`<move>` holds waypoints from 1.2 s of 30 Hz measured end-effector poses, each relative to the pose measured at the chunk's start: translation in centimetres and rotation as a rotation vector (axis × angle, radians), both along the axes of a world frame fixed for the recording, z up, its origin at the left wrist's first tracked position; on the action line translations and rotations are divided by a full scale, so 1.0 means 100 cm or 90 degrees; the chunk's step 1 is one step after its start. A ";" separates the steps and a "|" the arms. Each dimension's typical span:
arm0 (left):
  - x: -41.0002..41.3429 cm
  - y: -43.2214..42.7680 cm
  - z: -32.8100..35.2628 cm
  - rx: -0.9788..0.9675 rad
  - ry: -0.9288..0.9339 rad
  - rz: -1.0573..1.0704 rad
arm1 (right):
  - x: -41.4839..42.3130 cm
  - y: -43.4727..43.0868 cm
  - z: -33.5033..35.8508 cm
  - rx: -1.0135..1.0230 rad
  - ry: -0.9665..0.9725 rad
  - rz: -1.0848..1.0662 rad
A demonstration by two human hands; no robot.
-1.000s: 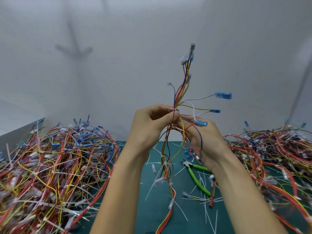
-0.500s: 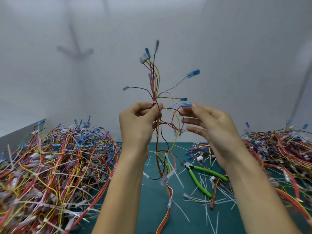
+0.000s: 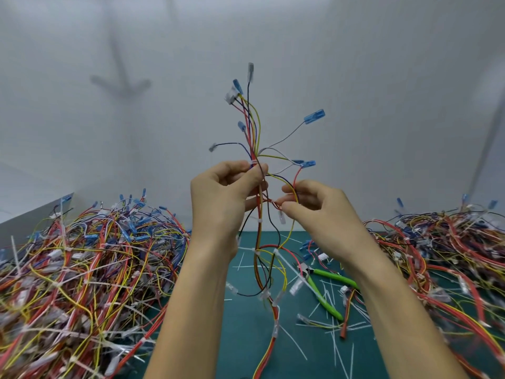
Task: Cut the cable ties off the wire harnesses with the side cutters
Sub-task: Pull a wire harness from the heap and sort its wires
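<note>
Two hands raised, left hand (image 3: pixel 224 198) pinching wire harness (image 3: pixel 257 149) upright, right hand (image 3: pixel 319 209) pinching its loose wires

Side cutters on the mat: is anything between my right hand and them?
The right hand pinches wires of the held harness. The side cutters lie below it on the mat; only loose cut ties around, nothing covering the handles.

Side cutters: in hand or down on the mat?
Down. The side cutters lie flat on the green mat among cut tie scraps; both hands are on the held harness.
</note>
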State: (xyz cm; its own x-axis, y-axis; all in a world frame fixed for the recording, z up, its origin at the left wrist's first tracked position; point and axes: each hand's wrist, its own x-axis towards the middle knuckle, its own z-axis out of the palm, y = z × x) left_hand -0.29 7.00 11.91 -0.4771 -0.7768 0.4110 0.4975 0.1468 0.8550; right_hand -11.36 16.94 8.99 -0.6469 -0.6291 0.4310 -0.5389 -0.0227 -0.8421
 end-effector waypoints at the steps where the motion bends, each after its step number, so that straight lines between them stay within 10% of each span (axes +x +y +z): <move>1: 0.000 0.001 0.000 0.000 -0.002 -0.008 | -0.001 0.000 -0.001 0.003 0.009 -0.011; 36: 0.014 -0.004 0.001 -0.227 -0.260 -0.072 | 0.001 0.011 0.008 -0.137 -0.035 -0.055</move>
State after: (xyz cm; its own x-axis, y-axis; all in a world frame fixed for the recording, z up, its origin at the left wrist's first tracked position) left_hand 1.13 6.61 11.97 -0.7248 -0.5587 0.4031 0.1650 0.4273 0.8889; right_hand -11.24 18.07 9.75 -0.7212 -0.4673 0.5114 -0.4995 -0.1608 -0.8512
